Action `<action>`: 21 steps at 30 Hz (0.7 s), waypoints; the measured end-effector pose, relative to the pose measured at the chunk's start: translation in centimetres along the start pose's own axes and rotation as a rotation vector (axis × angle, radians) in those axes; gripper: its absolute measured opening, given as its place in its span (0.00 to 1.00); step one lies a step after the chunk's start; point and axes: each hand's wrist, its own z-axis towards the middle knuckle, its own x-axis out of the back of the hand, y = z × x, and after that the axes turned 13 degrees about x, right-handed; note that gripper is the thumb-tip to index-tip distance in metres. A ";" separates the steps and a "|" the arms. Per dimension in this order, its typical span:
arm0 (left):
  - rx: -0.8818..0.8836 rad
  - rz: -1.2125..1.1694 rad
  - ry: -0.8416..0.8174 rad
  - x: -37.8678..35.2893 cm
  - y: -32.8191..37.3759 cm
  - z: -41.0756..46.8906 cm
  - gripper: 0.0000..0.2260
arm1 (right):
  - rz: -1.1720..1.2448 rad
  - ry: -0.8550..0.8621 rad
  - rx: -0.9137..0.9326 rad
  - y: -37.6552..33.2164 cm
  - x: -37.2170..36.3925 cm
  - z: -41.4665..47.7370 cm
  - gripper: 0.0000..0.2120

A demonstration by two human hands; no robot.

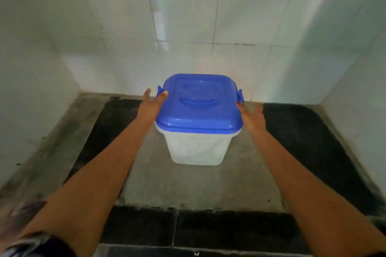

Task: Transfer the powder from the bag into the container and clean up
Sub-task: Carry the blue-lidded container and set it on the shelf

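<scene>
A translucent white container [197, 148] with a blue snap-on lid [198, 106] is in the middle of the view, above a grey stone shelf. My left hand [151, 104] grips its left side just under the lid rim, thumb near the blue side latch. My right hand [250, 115] grips its right side, fingers partly hidden behind the container. White contents show faintly through the wall. No bag is in view.
The shelf [188, 183] is a grey slab with a dark black border, set in a niche. White tiled walls [208, 16] close it in at the back, left and right. A dark front ledge [188, 227] runs below my forearms.
</scene>
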 end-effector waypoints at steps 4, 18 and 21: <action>0.067 -0.184 -0.057 -1.7 -1.3 0.9 0.34 | 0.334 -0.110 -0.100 1.5 -1.1 0.8 0.22; 0.126 -0.284 -0.018 3.8 6.6 -14.0 0.29 | 0.400 0.052 -0.237 -9.2 5.0 -8.0 0.23; 0.182 -0.270 -0.021 5.9 9.0 -20.3 0.31 | 0.367 0.069 -0.288 -13.3 7.7 -12.2 0.26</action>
